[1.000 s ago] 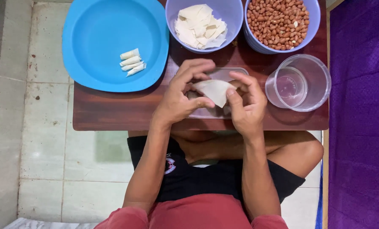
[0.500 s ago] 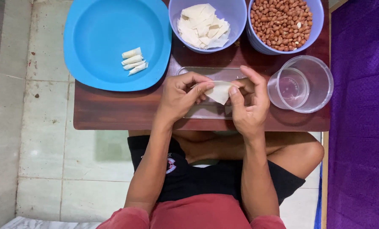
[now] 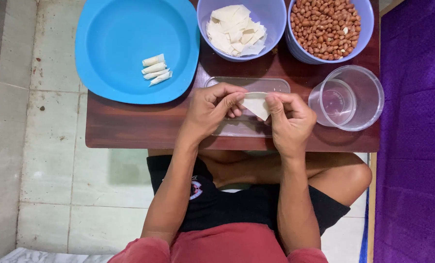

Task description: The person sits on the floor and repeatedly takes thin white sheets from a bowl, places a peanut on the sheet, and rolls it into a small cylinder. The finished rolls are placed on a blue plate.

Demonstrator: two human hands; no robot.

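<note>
Left hand (image 3: 210, 109) and right hand (image 3: 290, 119) both pinch one pale wrapper sheet (image 3: 255, 103), grip closed on its edges, above clear flat tray (image 3: 237, 129) on wooden surface (image 3: 129, 126). Four rolled wrappers (image 3: 156, 69) lie in blue plate (image 3: 110, 73); bowl of wrapper sheets (image 3: 239, 27) beside peanut bowl (image 3: 329, 27).

— What sits around the pinch?

— Both hands, left hand (image 3: 210, 109) and right hand (image 3: 288, 122), pinch the wrapper sheet (image 3: 255, 103) above a clear tray (image 3: 237, 127) on the low table (image 3: 129, 126).

— Beyond it?

— Straight beyond, the bowl of wrapper pieces (image 3: 237, 30); beyond and right, the bowl of peanuts (image 3: 330, 24).

— And sideways?

— Just right, the clear cup (image 3: 346, 97). Beyond and left, the plate (image 3: 115, 34) with four rolled wrappers (image 3: 156, 69) in it.
</note>
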